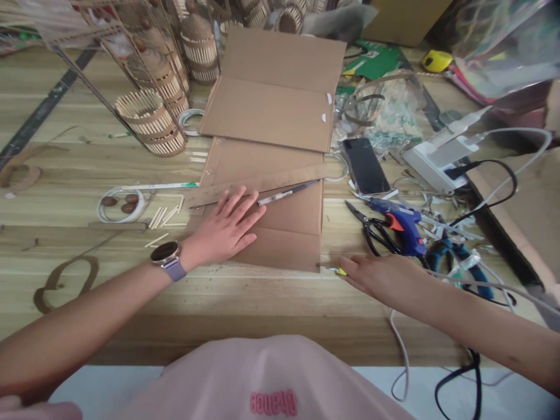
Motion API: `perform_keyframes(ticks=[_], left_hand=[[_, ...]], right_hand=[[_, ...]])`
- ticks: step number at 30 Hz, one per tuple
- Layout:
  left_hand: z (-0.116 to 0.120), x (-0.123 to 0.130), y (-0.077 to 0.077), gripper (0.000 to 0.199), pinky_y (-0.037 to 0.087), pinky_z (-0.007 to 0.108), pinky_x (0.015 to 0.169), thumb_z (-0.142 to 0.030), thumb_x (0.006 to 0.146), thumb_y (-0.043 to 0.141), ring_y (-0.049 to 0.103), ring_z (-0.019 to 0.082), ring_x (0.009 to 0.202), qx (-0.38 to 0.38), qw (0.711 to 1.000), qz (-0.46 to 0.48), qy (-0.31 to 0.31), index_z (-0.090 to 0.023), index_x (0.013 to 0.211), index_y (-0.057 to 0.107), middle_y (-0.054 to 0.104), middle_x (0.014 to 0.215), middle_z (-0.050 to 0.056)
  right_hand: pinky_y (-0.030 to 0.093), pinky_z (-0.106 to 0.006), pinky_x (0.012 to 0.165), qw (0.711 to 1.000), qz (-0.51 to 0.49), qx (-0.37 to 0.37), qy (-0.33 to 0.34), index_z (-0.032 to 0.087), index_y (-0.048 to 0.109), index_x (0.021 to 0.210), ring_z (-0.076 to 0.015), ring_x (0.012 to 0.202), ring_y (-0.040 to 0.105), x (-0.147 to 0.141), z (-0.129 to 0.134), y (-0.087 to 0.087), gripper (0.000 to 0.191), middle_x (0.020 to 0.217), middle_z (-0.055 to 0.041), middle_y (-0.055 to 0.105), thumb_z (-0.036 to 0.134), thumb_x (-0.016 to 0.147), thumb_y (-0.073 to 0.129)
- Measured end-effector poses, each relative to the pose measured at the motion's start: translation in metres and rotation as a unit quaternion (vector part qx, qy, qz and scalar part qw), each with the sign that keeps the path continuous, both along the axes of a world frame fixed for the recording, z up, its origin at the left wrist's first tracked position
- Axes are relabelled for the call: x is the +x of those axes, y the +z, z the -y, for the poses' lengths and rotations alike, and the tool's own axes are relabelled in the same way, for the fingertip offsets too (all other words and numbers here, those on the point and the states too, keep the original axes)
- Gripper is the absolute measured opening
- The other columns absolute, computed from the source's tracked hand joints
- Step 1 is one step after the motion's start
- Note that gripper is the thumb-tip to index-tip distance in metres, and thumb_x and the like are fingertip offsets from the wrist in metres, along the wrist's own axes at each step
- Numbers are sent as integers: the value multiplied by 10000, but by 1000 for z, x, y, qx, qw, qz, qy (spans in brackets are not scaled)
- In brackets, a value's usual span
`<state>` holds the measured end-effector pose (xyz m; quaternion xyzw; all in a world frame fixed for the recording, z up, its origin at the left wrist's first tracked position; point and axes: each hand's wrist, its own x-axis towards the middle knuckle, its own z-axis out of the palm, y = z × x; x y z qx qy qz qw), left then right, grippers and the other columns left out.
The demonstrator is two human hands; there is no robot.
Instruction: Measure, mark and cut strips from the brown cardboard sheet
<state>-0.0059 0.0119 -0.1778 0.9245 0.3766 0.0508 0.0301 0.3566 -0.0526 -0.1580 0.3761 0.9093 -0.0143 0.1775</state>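
Observation:
My left hand (225, 230), with a watch on its wrist, lies flat with spread fingers on a sheet of brown cardboard (289, 248). Just beyond its fingertips a brown strip (271, 179) crosses the sheet, and a pen (286, 193) lies beside it. My right hand (371, 274) is closed around a small yellow utility knife (340, 270); most of its body is hidden in the fingers. Its thin tip points left at the sheet's near right corner. A second cardboard piece (275, 87) overlaps the far end of the sheet.
Right of the sheet lie black scissors (378, 233), a blue glue gun (400, 224), a phone (366, 166) and a power strip (435, 163) with cables. On the left are short sticks (164, 217), a tape roll (120, 204) and a stick basket (151, 122). A yellow tape measure (436, 60) sits farther back.

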Motion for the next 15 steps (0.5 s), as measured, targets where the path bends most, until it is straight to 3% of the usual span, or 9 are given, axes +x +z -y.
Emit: perform_keyframes(ticks=[9, 15], left_hand=[[0, -2, -4, 618, 117, 612, 1197, -350, 999, 475, 46, 363, 1514, 7, 999, 34, -4, -176, 1553, 263, 197, 1626, 169], [0, -1, -5, 608, 116, 606, 1197, -337, 990, 500, 60, 361, 1513, 8, 999, 44, -2, -168, 1536, 295, 230, 1614, 178]], right_hand=[[77, -264, 414, 999, 7, -37, -5, 200, 532, 919, -167, 489, 603, -8, -5, 10, 195, 705, -46, 673, 249, 982, 355], [106, -244, 400, 999, -27, -24, -8, 214, 547, 885, -140, 448, 576, -5, -4, 5, 209, 658, -28, 664, 268, 978, 368]])
